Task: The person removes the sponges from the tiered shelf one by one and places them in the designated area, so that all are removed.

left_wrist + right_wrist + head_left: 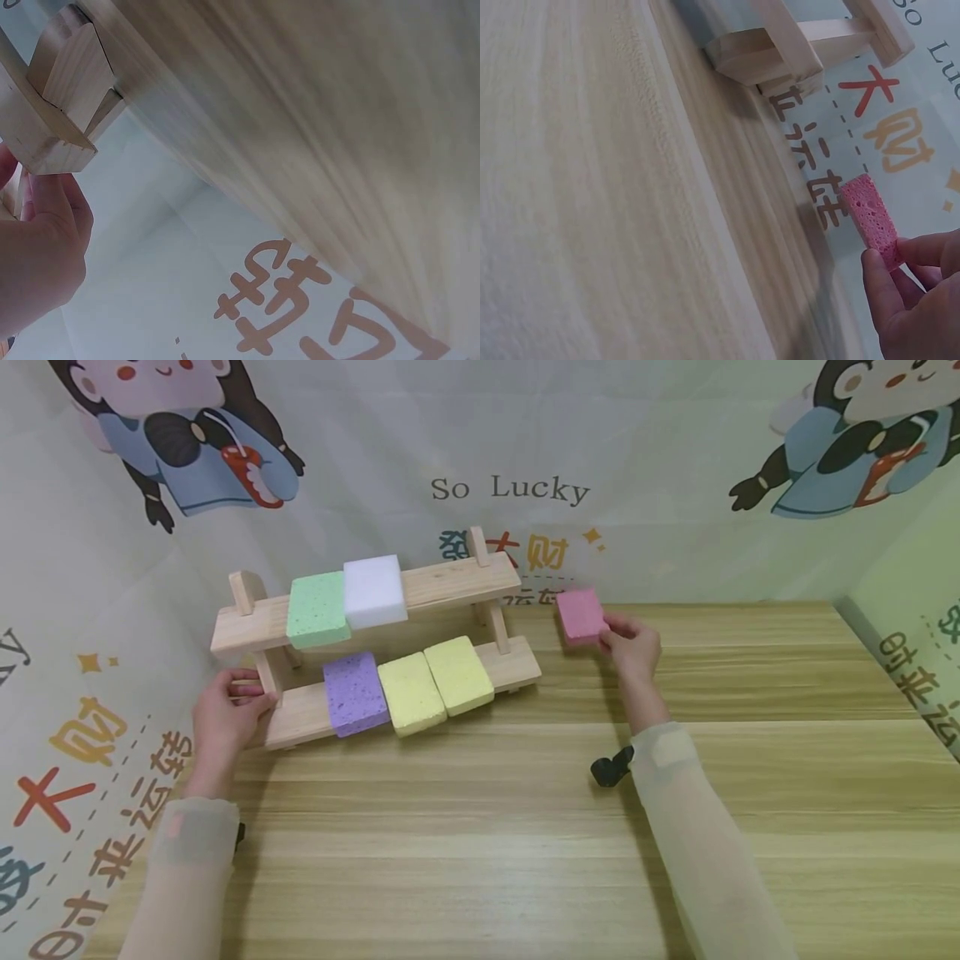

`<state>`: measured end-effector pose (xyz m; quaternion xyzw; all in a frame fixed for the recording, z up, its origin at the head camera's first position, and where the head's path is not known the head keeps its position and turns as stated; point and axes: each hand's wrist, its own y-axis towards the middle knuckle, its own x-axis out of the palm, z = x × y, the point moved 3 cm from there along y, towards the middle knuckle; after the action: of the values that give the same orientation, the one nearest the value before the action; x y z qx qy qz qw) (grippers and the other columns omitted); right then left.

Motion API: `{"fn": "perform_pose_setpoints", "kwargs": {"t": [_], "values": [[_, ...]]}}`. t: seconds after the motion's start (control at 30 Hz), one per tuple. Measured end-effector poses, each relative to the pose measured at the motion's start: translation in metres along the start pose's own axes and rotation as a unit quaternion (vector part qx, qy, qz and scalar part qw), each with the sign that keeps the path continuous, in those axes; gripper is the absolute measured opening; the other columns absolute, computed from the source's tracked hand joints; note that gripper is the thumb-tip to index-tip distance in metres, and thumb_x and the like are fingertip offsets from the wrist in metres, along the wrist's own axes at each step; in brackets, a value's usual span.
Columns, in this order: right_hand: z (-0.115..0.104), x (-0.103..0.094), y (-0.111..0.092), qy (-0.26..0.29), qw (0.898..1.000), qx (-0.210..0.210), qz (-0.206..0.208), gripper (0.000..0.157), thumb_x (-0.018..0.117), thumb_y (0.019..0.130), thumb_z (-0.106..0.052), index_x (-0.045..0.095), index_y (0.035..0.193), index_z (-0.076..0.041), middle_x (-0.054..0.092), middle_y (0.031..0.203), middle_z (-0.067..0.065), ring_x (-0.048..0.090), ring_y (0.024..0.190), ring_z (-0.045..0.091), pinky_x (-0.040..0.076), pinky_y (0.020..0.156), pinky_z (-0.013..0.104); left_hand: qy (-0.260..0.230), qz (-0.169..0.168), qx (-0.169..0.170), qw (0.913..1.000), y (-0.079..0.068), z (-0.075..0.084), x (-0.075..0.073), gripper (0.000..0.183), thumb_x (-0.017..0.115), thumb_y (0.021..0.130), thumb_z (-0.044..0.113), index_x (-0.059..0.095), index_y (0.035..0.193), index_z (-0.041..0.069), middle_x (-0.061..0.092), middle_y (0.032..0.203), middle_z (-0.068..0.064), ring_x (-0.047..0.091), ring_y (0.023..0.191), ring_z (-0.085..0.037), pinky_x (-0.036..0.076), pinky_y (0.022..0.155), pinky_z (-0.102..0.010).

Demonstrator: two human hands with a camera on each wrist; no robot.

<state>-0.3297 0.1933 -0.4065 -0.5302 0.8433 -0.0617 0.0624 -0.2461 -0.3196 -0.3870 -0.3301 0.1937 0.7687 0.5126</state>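
Five sponges already sit on the two-tier wooden rack (450,583), so the loading looks mostly done. On the upper board, the green sponge (318,607) is at left with the white sponge (373,591) against its right side; bare wood shows at both ends, the longer stretch on the right. On the lower board, the purple sponge (356,693) is leftmost, followed by the near yellow sponge (412,693) and the far yellow sponge (459,674), with a short bare end at right.

The pink sponge (580,616) is the only one seen off the rack. The right hand (633,652) pinches it between thumb and fingers, to the right of the rack and apart from it, seemingly raised above the surface (450,843). Setting it down appears to be what is left, and the upper board's right stretch offers the most room. The left hand (225,714) grips the rack's left end, probably to steady it.
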Motion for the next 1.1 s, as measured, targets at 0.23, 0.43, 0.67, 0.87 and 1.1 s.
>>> {"fn": "perform_pose_setpoints", "kwargs": {"t": [0.23, 0.43, 0.67, 0.87, 1.1], "values": [[0.007, 0.0, 0.001, -0.001, 0.999, 0.033, -0.01, 0.033, 0.063, 0.093, 0.004, 0.066, 0.125, 0.003, 0.064, 0.129, 0.02, 0.061, 0.071, 0.001, 0.054, 0.069, 0.012, -0.004, -0.004, -0.005, 1.0, -0.001, 0.002, 0.0, 0.047, 0.065, 0.096, 0.014, 0.049, 0.139, 0.004, 0.059, 0.12, -0.011, 0.049, 0.079, 0.003, 0.041, 0.068, -0.012], [0.011, 0.0, 0.001, -0.032, 0.998, 0.04, -0.028, 0.034, 0.061, 0.095, 0.001, 0.064, 0.129, 0.001, 0.063, 0.134, 0.018, 0.062, 0.077, 0.002, 0.056, 0.079, 0.016, -0.002, -0.005, -0.007, 1.0, -0.002, 0.002, 0.0, 0.047, 0.064, 0.096, 0.016, 0.049, 0.14, 0.004, 0.059, 0.12, -0.011, 0.049, 0.083, 0.0, 0.041, 0.069, -0.014], [0.015, -0.001, 0.0, -0.054, 0.997, 0.04, -0.037, 0.035, 0.061, 0.095, 0.001, 0.063, 0.13, 0.0, 0.063, 0.133, 0.017, 0.062, 0.082, 0.003, 0.055, 0.081, 0.016, -0.006, 0.004, 0.0, 1.0, -0.004, 0.002, -0.001, 0.046, 0.065, 0.095, 0.016, 0.05, 0.138, 0.004, 0.06, 0.118, -0.01, 0.048, 0.083, 0.001, 0.041, 0.069, -0.015], [0.017, -0.003, 0.0, -0.099, 0.994, 0.013, -0.038, 0.036, 0.064, 0.093, 0.0, 0.064, 0.129, 0.0, 0.065, 0.131, 0.019, 0.063, 0.087, 0.004, 0.055, 0.081, 0.016, -0.004, 0.004, -0.003, 1.0, -0.003, 0.001, -0.001, 0.046, 0.066, 0.095, 0.017, 0.051, 0.138, 0.005, 0.059, 0.115, -0.007, 0.047, 0.081, 0.002, 0.041, 0.067, -0.013], [0.018, -0.003, 0.001, -0.172, 0.984, -0.019, -0.039, 0.033, 0.068, 0.093, -0.007, 0.067, 0.125, -0.001, 0.068, 0.125, 0.019, 0.066, 0.098, 0.015, 0.044, 0.068, 0.009, -0.004, 0.0, -0.006, 1.0, -0.002, -0.001, -0.001, 0.047, 0.066, 0.096, 0.018, 0.051, 0.139, 0.006, 0.059, 0.116, -0.007, 0.048, 0.081, 0.001, 0.043, 0.062, -0.012]]}}
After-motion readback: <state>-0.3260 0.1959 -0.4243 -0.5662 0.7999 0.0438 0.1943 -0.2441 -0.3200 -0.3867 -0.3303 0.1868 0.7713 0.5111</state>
